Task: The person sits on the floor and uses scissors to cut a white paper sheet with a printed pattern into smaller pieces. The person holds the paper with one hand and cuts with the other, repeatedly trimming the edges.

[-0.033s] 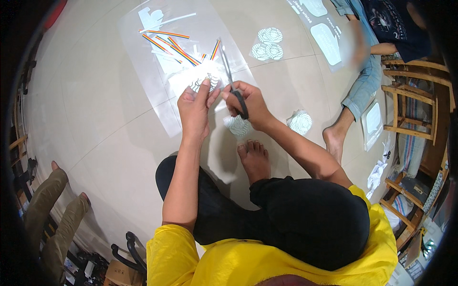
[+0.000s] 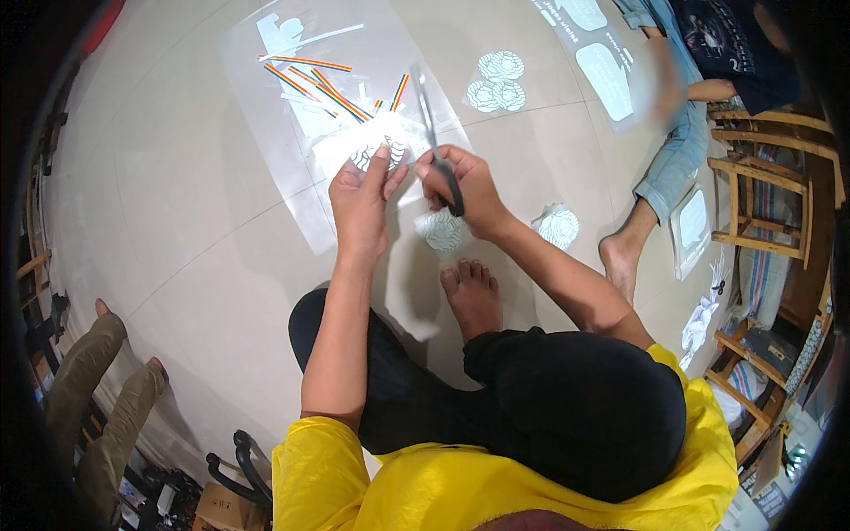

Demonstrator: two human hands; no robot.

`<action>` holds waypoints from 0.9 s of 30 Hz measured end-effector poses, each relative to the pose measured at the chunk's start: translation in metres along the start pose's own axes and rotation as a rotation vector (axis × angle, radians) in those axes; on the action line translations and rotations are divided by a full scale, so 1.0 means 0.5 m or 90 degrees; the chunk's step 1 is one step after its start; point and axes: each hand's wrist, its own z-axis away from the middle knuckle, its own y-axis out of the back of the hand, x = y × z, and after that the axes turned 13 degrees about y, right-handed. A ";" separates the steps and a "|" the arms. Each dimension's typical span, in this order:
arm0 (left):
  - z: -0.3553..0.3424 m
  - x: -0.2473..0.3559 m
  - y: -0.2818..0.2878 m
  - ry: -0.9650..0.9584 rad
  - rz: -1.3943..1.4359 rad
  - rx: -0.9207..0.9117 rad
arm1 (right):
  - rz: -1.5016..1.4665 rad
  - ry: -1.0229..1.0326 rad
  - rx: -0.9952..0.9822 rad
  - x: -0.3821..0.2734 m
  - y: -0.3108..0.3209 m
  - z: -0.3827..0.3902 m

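Observation:
My left hand (image 2: 359, 208) grips a white paper cutout (image 2: 363, 157) printed with dark wavy lines, thumb on its face. My right hand (image 2: 465, 195) holds black-handled scissors (image 2: 452, 184), blades pointing up and away, just right of the paper. Beyond my hands, rainbow-striped strips (image 2: 305, 65) and white scraps (image 2: 277, 35) lie on a translucent sheet (image 2: 257, 124). A similar patterned cutout (image 2: 443, 237) is on the floor below my right hand, another (image 2: 556, 228) farther right, and a small cluster (image 2: 496, 93) at the upper right.
A co-worker's bent leg (image 2: 668, 168) and hands occupy the upper right beside a printed sheet (image 2: 602, 80). Wooden racks (image 2: 753, 239) line the right edge. Another person's legs (image 2: 93, 372) are at left, a black chair frame (image 2: 239, 469) and cardboard box (image 2: 221, 504) at lower left.
My right hand and the scissors have shifted slightly up and to the right, away from the paper. My left hand stays in about the same place.

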 end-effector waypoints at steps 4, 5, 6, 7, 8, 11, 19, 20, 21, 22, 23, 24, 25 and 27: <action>0.006 -0.003 0.007 0.059 -0.129 -0.045 | 0.048 0.096 0.085 -0.049 0.035 -0.041; 0.008 -0.004 0.003 0.079 -0.169 -0.064 | 0.071 0.113 0.068 -0.058 0.042 -0.050; 0.015 -0.005 0.000 0.100 -0.210 -0.079 | 0.093 0.127 0.050 -0.068 0.045 -0.056; 0.019 -0.007 -0.003 0.122 -0.251 -0.095 | 0.114 0.140 0.033 -0.078 0.048 -0.060; 0.021 -0.011 -0.002 0.131 -0.269 -0.117 | 0.123 0.125 -0.007 -0.089 0.052 -0.063; 0.016 -0.015 0.009 0.146 -0.336 -0.162 | 0.133 0.094 -0.112 -0.098 0.055 -0.063; 0.016 -0.007 0.010 0.080 -0.256 -0.066 | 0.160 0.061 -0.032 -0.077 0.064 -0.028; 0.018 -0.006 0.003 0.075 -0.203 -0.053 | 0.151 0.048 -0.020 -0.074 0.063 -0.021; 0.020 -0.007 -0.007 0.071 -0.150 -0.041 | 0.142 0.034 -0.006 -0.072 0.060 -0.014; 0.020 -0.007 -0.012 0.066 -0.096 -0.029 | 0.122 0.039 -0.005 -0.069 0.056 -0.007; 0.019 -0.006 -0.010 0.078 -0.065 -0.029 | 0.101 0.044 -0.004 -0.064 0.051 -0.002; 0.019 -0.005 -0.009 0.090 -0.033 -0.032 | 0.081 0.049 -0.001 -0.060 0.047 0.004; 0.018 -0.005 -0.009 0.103 -0.002 -0.034 | 0.060 0.065 0.015 -0.054 0.043 0.008; 0.016 -0.012 -0.010 0.112 -0.028 -0.065 | 0.015 0.096 0.046 -0.044 0.033 0.011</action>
